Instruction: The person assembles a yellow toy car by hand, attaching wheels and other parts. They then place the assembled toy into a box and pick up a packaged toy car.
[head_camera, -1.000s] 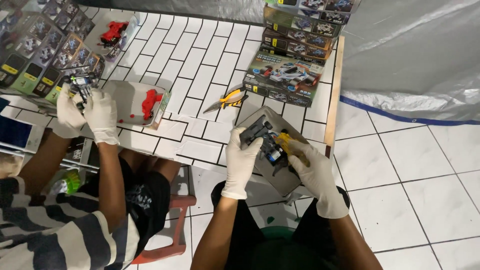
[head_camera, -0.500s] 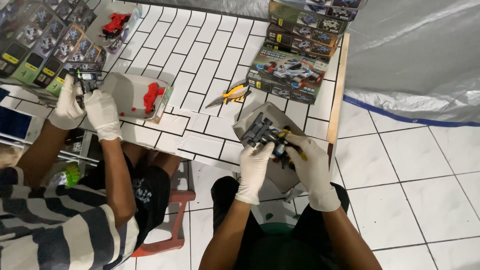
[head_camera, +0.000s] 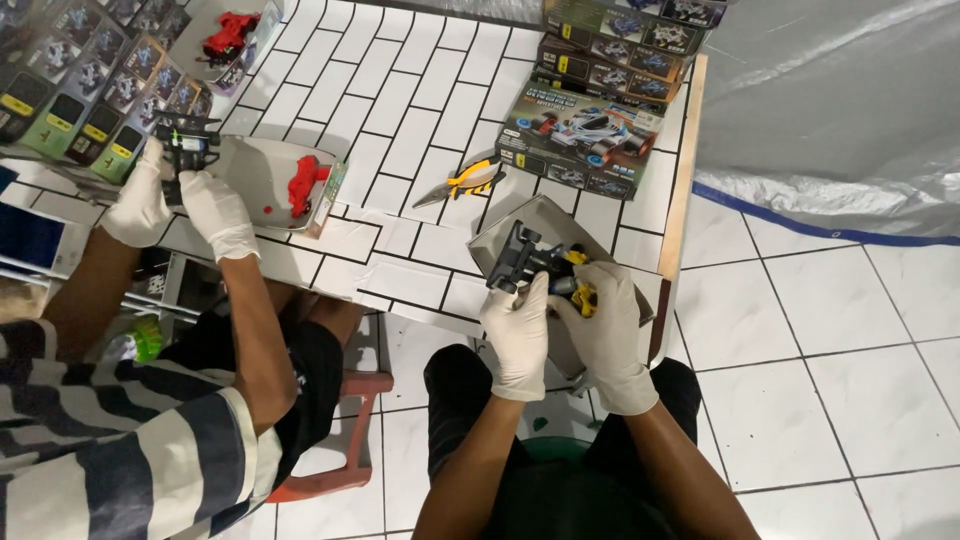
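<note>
Both gloved hands work on a small dark toy car chassis (head_camera: 528, 262) held just above a grey tray (head_camera: 500, 232) at the near right edge of the worktop (head_camera: 400, 100). The left hand (head_camera: 518, 335) has its fingers clamped on the chassis from below, and the right hand (head_camera: 606, 325) has its fingers closed around a yellow part (head_camera: 583, 297) at the chassis's right end. To do this well, I judge the left hand should hold the chassis steady over the tray while the right presses the yellow part in squarely, so loose bits drop into the tray. Beyond the tray lies one pair of yellow-handled cutters (head_camera: 462, 183); further beyond stand three stacked kit boxes (head_camera: 585, 140). Left of the tray, a co-worker's two gloved hands (head_camera: 185, 200) hold another dark chassis (head_camera: 187, 140) beside a second tray (head_camera: 255, 185) with one red part (head_camera: 303, 183).
</note>
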